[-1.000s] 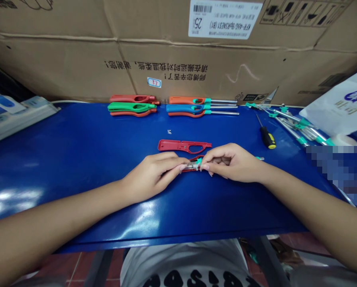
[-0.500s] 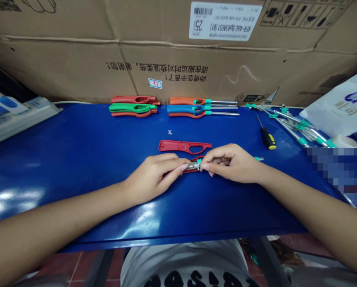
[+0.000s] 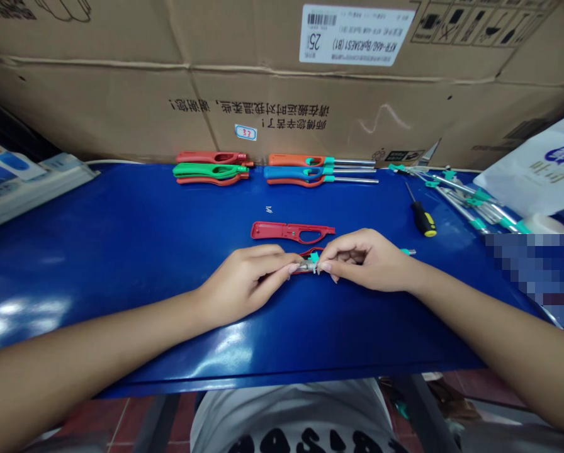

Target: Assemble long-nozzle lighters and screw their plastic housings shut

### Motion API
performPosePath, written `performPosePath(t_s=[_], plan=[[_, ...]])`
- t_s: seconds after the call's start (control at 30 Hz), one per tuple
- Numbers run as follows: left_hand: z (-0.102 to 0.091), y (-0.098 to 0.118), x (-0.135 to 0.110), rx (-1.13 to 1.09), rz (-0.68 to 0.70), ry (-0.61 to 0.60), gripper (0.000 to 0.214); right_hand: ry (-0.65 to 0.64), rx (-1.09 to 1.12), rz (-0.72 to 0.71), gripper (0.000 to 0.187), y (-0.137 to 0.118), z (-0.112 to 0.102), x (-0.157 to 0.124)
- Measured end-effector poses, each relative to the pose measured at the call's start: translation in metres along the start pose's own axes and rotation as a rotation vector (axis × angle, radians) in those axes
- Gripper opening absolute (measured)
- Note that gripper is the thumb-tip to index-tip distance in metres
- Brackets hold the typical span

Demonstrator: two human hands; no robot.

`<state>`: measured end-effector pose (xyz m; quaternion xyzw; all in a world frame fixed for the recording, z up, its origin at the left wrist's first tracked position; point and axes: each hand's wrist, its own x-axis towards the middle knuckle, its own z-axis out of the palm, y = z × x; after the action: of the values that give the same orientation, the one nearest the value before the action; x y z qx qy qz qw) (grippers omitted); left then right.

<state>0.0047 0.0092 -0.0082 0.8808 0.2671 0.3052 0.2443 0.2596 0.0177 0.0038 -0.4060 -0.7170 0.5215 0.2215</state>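
Observation:
My left hand (image 3: 251, 280) pinches the left end of a small clear lighter fuel tank (image 3: 305, 267) between thumb and fingers. My right hand (image 3: 364, 259) is closed in a pinch at the tank's other end, beside a turquoise trigger piece (image 3: 315, 257). Beneath and behind these parts lies a red lighter shell half (image 3: 305, 252), mostly covered by the hands. A second red shell half (image 3: 291, 231), inner side up, rests just beyond. To the right, a turquoise and metal tip (image 3: 408, 251) shows past my right hand.
Lighter bodies (image 3: 210, 170) and lighters with metal tubes (image 3: 301, 171) lie along a cardboard box (image 3: 121, 113). A black-yellow screwdriver (image 3: 423, 220), metal lighter tubes (image 3: 471, 198) and a white bag (image 3: 537, 167) are at right. Tiny metal pieces (image 3: 269, 209) and a power strip (image 3: 31, 185) also show.
The tank and turquoise piece have shifted slightly within the fingers, and more of the turquoise piece shows. Both hands keep their pinch and have barely moved.

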Motion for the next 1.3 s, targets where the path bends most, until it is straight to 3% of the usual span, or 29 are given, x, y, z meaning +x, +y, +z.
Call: performPosePath(t_s=[0.43, 0.8, 1.3], plan=[[0.000, -0.004, 0.002, -0.024, -0.007, 0.062, 0.028, 0.093, 0.109, 0.054, 0.033, -0.001, -0.001, 0.002], [0.001, -0.003, 0.002, -0.055, -0.032, 0.097, 0.019, 0.152, 0.119, -0.002, 0.017, -0.003, 0.006, 0.003], [0.003, -0.001, 0.001, -0.043, 0.037, 0.135, 0.022, 0.124, 0.162, 0.083, 0.022, -0.005, 0.009, 0.001]])
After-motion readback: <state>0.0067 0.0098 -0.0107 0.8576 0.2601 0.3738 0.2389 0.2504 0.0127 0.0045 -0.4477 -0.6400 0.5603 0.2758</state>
